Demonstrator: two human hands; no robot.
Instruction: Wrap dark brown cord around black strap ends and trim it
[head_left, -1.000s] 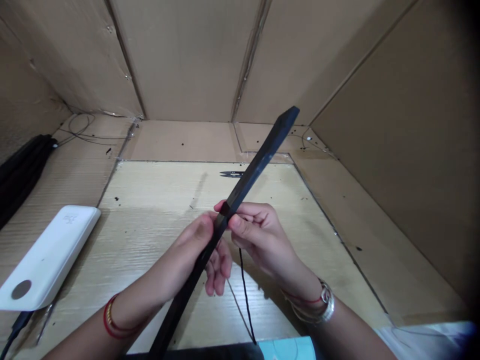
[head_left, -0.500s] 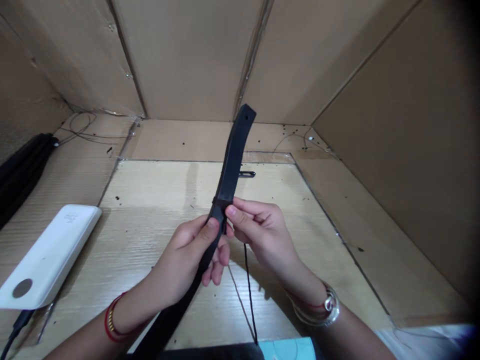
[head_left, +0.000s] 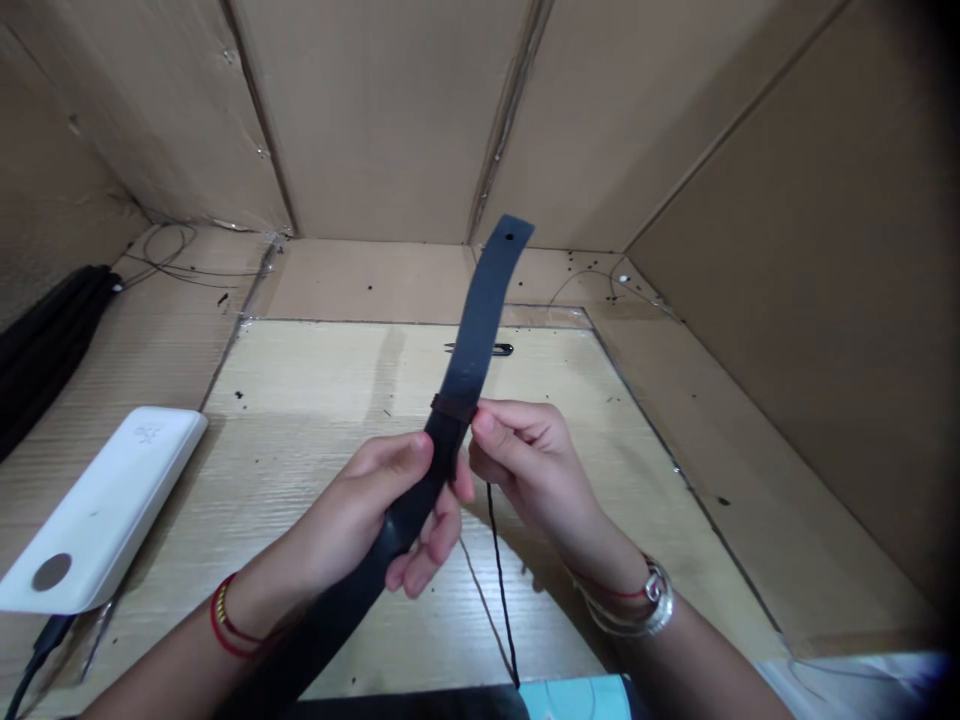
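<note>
A long black strap (head_left: 480, 320) with a small hole near its far end slants up from the lower left across the middle of the view. A narrow dark band (head_left: 453, 408) crosses its width. My left hand (head_left: 397, 490) grips the strap just below this band, thumb on top and fingers curled beneath. My right hand (head_left: 529, 460) is closed in a pinch at the strap's right edge, by the end of the band. Below the hands hangs a dark cord (head_left: 495, 560), its upper end hidden behind the fingers.
A white power bank (head_left: 105, 510) with a black cable (head_left: 34, 655) lies at left. Behind it is a black bundle (head_left: 56, 340). Small black thread snips (head_left: 502, 350) lie behind the strap. Cardboard walls (head_left: 390, 130) enclose the board. A light-blue item (head_left: 574, 697) shows at the bottom edge.
The strap has turned so its broad face and the crossing band show more fully. Its far end has shifted slightly right. Both hands keep their hold.
</note>
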